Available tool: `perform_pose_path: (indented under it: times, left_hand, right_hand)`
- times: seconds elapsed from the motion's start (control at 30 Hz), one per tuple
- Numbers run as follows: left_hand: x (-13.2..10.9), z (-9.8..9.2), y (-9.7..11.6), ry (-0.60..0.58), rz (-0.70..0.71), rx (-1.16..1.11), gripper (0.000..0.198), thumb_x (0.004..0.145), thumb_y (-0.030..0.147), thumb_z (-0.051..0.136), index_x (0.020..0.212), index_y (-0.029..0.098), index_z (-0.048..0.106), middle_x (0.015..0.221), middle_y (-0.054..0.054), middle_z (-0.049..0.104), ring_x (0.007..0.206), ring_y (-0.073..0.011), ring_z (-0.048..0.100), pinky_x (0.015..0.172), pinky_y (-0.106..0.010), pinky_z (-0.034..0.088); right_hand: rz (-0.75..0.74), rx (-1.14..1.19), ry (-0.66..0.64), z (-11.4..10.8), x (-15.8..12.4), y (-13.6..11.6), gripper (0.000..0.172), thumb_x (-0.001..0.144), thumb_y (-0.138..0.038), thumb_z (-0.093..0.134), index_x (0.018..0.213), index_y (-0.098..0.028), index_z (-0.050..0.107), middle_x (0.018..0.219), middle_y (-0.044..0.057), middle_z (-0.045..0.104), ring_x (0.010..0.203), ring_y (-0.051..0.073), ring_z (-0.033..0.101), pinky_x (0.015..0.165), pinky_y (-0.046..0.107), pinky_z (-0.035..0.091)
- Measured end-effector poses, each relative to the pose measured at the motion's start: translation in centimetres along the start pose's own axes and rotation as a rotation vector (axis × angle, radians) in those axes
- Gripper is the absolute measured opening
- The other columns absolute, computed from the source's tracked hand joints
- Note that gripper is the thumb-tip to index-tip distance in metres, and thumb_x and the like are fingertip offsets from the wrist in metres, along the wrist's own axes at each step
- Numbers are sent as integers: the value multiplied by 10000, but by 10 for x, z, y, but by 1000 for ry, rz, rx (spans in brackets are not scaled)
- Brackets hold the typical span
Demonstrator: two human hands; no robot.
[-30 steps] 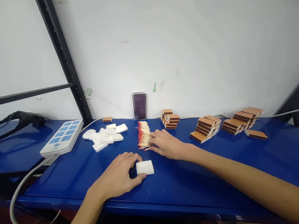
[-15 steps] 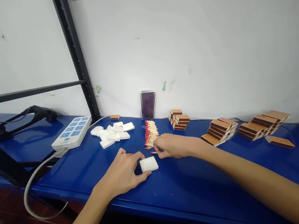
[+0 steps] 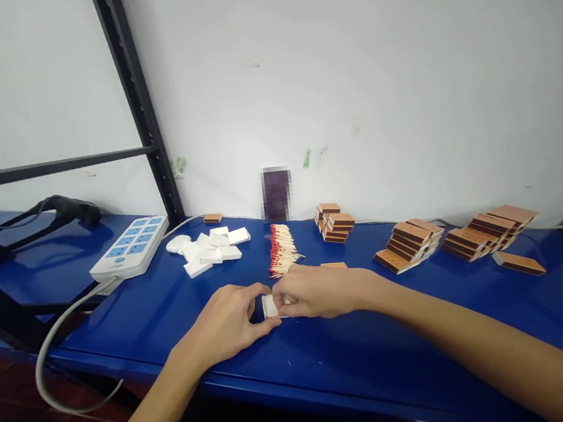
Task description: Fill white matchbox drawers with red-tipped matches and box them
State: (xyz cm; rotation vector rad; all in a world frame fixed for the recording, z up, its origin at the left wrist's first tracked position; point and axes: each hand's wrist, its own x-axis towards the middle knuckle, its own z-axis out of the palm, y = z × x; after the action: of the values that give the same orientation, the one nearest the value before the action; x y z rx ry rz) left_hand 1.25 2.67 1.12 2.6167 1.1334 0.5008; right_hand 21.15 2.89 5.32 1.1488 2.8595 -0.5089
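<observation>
A small white matchbox tray [image 3: 270,306] lies on the blue tabletop, gripped at its left end between the thumb and fingers of my left hand [image 3: 229,317]. Over the tray's right part is my right hand [image 3: 315,291], its fingertips pinched together down at the tray. The match between those fingers is hidden now; its red head showed a moment earlier. Just behind my right hand lies a pile of red-headed matches [image 3: 283,248]. A brown matchbox sleeve [image 3: 334,265] peeks out from behind that hand's back.
Loose white trays [image 3: 210,251] are heaped at the left, beside a power strip [image 3: 132,247] with a looping cable. Stacks of matchboxes [image 3: 336,224] stand at the back, with more stacks [image 3: 410,244] farther right. A black metal post [image 3: 143,111] rises behind the strip.
My right hand has moved left and toward me, from beside the match pile to over the tray. The brown sleeve behind it has come into view. My left hand keeps its hold.
</observation>
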Motion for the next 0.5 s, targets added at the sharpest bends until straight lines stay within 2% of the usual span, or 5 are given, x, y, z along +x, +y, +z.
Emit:
perform_pose_path:
  times: [0.13,0.27,0.33,0.5]
  left_hand:
    - [0,-2,2,-17,-2,-39,296,868,473,565,951,197,631,632,20,572,597,-160,555,526,-247,305]
    - [0,-3,3,-47,-25,-60,273,868,469,571,966,223,635,644,31,564,600,-159,542,522,-250,286]
    - [0,-3,4,-55,-19,-56,288,865,472,573,1010,232,639,649,32,560,600,-161,536,529,-252,288]
    - [-1,-3,5,-53,9,-43,335,860,478,562,1062,222,637,688,15,576,634,-172,544,553,-256,308]
  right_hand:
    - [-25,108,2,-9,-3,5,165,873,-184,498,858,-176,661,568,-30,587,513,106,511,522,232,348]
    - [33,8,211,-21,-6,19,168,884,-243,526,915,-201,686,666,-2,638,604,133,547,572,248,349]
    - [87,-92,273,-21,-5,29,179,886,-263,526,890,-202,695,672,13,646,626,149,554,580,262,335]
    - [122,-223,222,-7,5,52,154,844,-190,529,829,-191,682,725,47,678,688,187,582,588,281,330]
